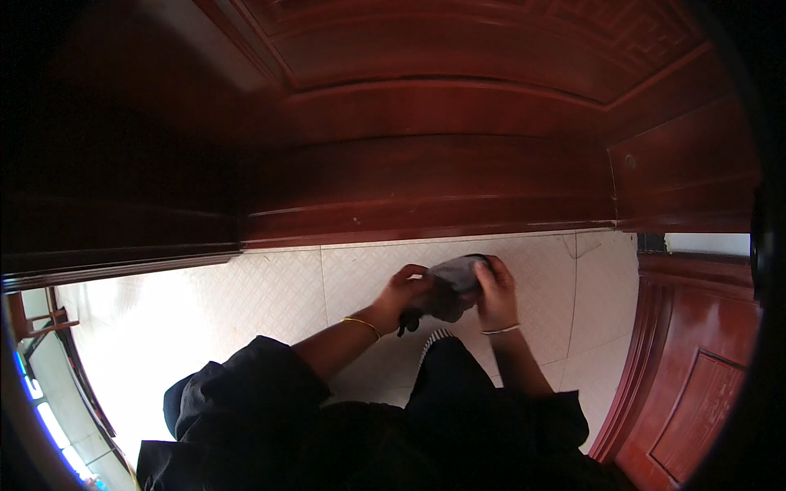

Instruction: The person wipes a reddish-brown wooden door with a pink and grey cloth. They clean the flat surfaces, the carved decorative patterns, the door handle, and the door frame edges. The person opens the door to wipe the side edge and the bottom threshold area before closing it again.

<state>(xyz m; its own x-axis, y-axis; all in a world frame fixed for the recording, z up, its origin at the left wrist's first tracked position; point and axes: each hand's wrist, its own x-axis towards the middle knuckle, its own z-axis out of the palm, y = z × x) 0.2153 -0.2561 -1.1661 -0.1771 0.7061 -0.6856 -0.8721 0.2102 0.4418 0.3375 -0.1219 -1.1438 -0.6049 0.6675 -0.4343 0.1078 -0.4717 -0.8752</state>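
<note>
Between my two hands, above the tiled floor, is a soft grey-and-black cloth item (452, 274); its exact kind is not clear. My left hand (406, 293) grips its left side, with fingers curled and slightly blurred. At its right end, the thumb and fingers of my right hand (497, 296) close on the dark edge. A small black part (409, 321) hangs below my left hand; whether it belongs to the same item I cannot tell. A yellow band (363, 325) circles my left wrist, and a pale bracelet (501, 330) my right.
Ahead stands a large dark red wooden piece with carved panels (434, 180). Pale patterned tiles (278, 286) cover the floor. To the right is a red panelled door or cabinet (696, 368). A window-like frame (57, 393) lies at far left, beside bright glare.
</note>
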